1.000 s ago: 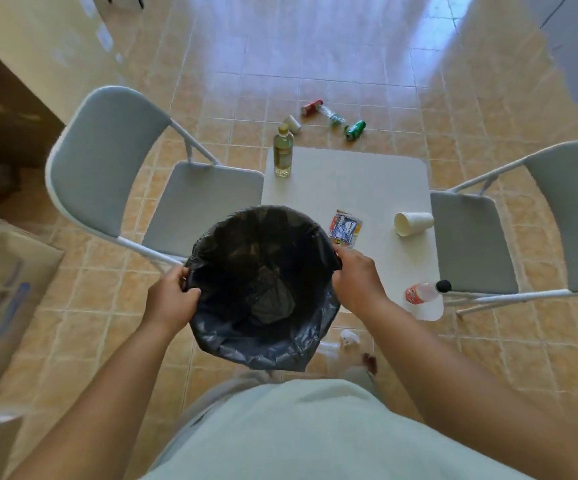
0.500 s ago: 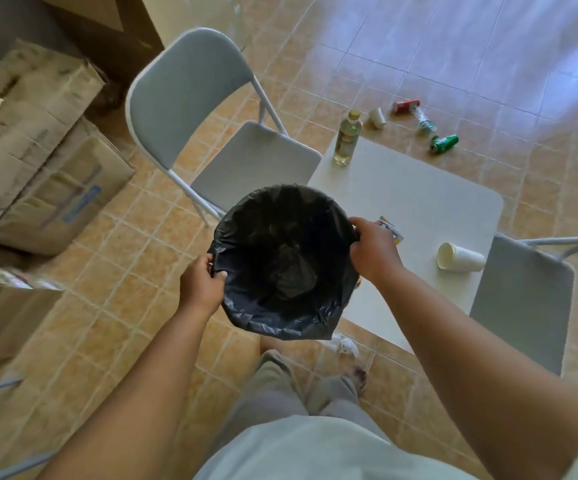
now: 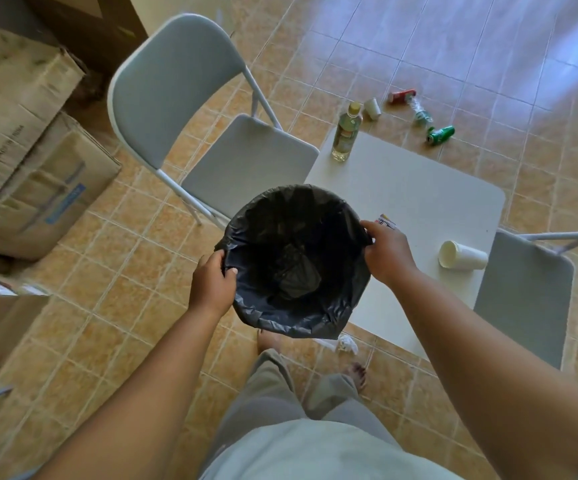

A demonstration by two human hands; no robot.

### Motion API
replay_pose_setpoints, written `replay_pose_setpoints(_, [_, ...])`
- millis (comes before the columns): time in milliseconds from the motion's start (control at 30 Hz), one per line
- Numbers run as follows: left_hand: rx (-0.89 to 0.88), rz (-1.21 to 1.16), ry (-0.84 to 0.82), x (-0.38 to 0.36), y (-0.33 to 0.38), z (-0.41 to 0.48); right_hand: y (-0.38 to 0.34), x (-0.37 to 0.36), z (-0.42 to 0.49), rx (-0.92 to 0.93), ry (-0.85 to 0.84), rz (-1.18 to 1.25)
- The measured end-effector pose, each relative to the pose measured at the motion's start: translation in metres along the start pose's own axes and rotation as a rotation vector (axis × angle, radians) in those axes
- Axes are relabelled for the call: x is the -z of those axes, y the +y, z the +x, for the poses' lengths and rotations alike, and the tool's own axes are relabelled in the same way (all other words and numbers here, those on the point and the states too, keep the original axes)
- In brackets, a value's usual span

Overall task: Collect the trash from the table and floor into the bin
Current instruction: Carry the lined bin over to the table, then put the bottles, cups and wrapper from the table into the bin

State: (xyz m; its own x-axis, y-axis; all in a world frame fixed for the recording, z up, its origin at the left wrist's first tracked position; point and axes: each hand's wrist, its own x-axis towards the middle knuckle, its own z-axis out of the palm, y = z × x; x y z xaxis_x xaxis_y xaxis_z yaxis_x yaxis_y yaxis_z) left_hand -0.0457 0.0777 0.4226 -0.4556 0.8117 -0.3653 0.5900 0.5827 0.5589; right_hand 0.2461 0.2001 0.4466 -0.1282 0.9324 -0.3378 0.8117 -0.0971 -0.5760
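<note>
My left hand (image 3: 213,284) and right hand (image 3: 386,252) each curl around the rim of the black-lined bin (image 3: 280,318), which hides the table's (image 3: 419,202) near edge. One crumpled paper (image 3: 346,342) lies on the floor by my feet. On the table are one wrapper (image 3: 386,220), half hidden behind my right hand, one tipped cup (image 3: 462,255) and one upright bottle (image 3: 345,133). On the floor beyond are one small cup (image 3: 372,107), a red can (image 3: 401,96), a green can (image 3: 440,134) and one crushed bottle (image 3: 421,112). Two chairs (image 3: 183,91) flank the table.

Black-lined bin (image 3: 291,317) upright at table (image 3: 419,188) edge, white cup (image 3: 462,255) lying on its side
</note>
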Motion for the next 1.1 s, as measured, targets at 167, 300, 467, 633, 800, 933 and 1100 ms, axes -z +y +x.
replay_pose_setpoints(167, [-0.129, 0.190, 0.087, -0.011, 0.008, -0.002, 0.011, -0.003, 0.005, -0.003, -0.025, 0.041])
replay_pose_setpoints(300, [-0.258, 0.396, 0.075, -0.019, 0.015, -0.001, 0.017, -0.007, 0.001, 0.014, 0.011, 0.100])
replay_pose_setpoints(467, [-0.371, 0.543, 0.029, -0.023, 0.010, 0.008, 0.033, -0.016, 0.001, -0.100, 0.184, 0.229])
replay_pose_setpoints(633, [-0.373, 0.610, 0.005, -0.030, 0.003, 0.011, 0.071, -0.036, -0.003, -0.274, 0.078, 0.105])
replay_pose_setpoints(800, [-0.385, 0.583, 0.022, -0.034, 0.001, 0.012, 0.094, -0.059, -0.012, -0.102, -0.227, -0.300])
replay_pose_setpoints(933, [-0.398, 0.577, 0.039, -0.035, -0.002, 0.013, 0.097, -0.073, -0.010, -0.011, -0.222, -0.408])
replay_pose_setpoints(1100, [-0.399, 0.566, 0.048, -0.035, -0.004, 0.015, 0.099, -0.075, -0.004, 0.031, -0.193, -0.483])
